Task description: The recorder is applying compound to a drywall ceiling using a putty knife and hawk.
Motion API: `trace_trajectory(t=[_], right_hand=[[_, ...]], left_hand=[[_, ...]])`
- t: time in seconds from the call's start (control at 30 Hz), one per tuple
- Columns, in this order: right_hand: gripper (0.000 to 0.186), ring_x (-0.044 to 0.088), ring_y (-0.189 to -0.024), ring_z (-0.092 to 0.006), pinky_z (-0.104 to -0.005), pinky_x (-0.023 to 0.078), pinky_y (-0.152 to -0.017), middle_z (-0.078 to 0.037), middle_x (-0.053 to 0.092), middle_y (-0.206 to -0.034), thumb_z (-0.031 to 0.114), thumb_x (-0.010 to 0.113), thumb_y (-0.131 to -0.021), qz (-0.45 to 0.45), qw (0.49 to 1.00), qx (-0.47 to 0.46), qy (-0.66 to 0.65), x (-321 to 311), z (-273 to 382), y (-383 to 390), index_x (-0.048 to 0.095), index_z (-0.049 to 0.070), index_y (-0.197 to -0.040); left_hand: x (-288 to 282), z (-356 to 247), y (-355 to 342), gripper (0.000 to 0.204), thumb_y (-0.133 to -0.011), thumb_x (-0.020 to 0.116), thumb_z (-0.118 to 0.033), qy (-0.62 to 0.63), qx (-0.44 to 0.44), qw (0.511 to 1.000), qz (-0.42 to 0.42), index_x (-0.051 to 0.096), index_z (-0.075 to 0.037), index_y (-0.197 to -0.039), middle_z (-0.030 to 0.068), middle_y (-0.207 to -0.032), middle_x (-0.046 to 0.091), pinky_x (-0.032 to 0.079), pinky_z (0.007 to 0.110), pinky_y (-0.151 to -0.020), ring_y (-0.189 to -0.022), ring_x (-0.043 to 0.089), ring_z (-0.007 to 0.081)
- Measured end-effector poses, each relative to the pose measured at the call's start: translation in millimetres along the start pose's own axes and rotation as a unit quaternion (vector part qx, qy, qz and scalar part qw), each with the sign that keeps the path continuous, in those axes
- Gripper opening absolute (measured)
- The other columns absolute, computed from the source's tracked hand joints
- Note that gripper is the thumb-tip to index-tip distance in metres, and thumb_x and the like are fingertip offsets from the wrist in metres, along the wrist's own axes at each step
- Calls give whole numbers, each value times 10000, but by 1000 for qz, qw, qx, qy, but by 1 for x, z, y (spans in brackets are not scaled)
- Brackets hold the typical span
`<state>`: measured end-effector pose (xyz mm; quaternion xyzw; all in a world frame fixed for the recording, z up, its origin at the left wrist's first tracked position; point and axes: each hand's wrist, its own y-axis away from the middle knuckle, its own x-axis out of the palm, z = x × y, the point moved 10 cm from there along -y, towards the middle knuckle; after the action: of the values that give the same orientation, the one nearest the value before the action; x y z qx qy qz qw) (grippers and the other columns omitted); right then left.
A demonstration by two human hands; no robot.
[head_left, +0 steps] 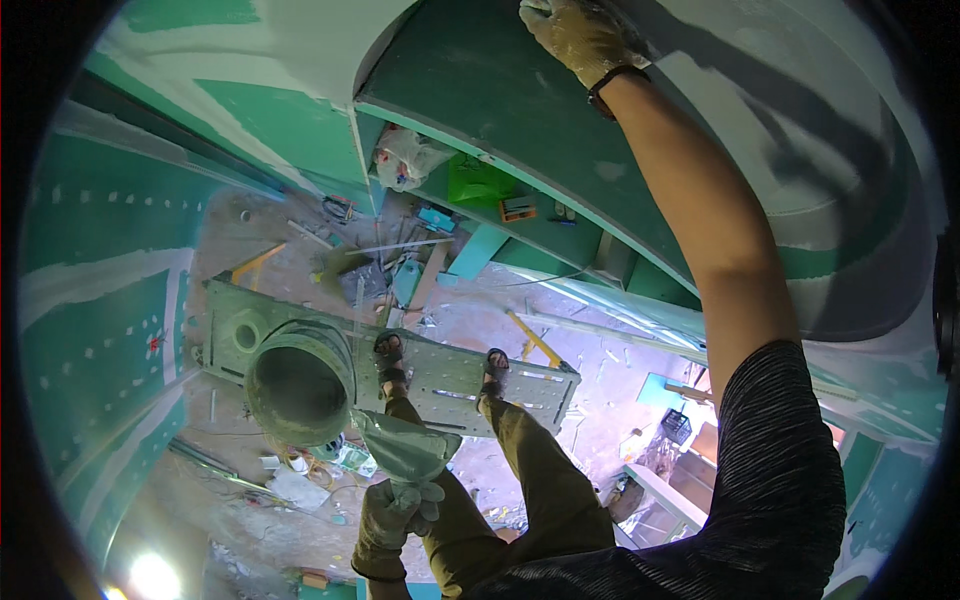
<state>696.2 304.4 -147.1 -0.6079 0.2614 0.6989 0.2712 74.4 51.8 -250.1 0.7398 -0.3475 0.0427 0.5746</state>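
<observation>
A bucket [298, 385] stands on the platform [520, 385], left of the person's feet [390, 358].

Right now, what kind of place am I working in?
Probably an indoor construction site during drywall finishing: green boards with white joint filler, a scaffold platform underfoot, and debris across the floor.

Right hand [580, 35] gloved, arm stretched overhead; left hand [400, 505] (also gloved) low, grip closed round a handle.
</observation>
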Motion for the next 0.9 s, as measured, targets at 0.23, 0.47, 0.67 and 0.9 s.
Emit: trace_trajectory(t=[0.23, 0.47, 0.67, 0.9], right_hand=[[616, 549, -1270, -406, -459, 442, -1071, -208, 591, -1363, 546, 511, -957, -80, 994, -40, 67, -7, -38, 16, 583, 85, -1360], [571, 653, -1134, -405, -484, 512, -987, -243, 663, -1241, 510, 543, -955, -111, 987, -22, 113, -36, -122, 79, 643, 31, -1248], [524, 594, -1226, -403, -460, 485, -1028, -188, 631, -1341, 489, 590, -954, -96, 988, 22, 123, -35, -229, 123, 620, 127, -1331], [547, 575, -1266, -395, -442, 452, -1073, -199, 622, -1355, 430, 621, -965, -137, 976, 78, 148, -62, -379, 214, 569, 94, -1393]], left_hand=[[14, -4, 1, 489, -912, 720, -418, -19, 0, 1000, -20, 738, 64, -994, 92, -706, 690, 439, 235, -433, -490, 586, 131], [35, 1, -6, 494, -920, 709, -425, -30, 31, 999, -9, 740, 63, -992, 96, -702, 690, 443, 228, -431, -482, 584, 128], [59, 10, -7, 491, -921, 706, -426, -42, 36, 998, 3, 743, 60, -984, 90, -706, 695, 447, 239, -440, -489, 583, 123], [92, 10, -8, 410, -925, 683, -341, -64, 24, 997, 47, 733, 57, -1012, 85, -733, 700, 437, 236, -456, -507, 580, 117]])
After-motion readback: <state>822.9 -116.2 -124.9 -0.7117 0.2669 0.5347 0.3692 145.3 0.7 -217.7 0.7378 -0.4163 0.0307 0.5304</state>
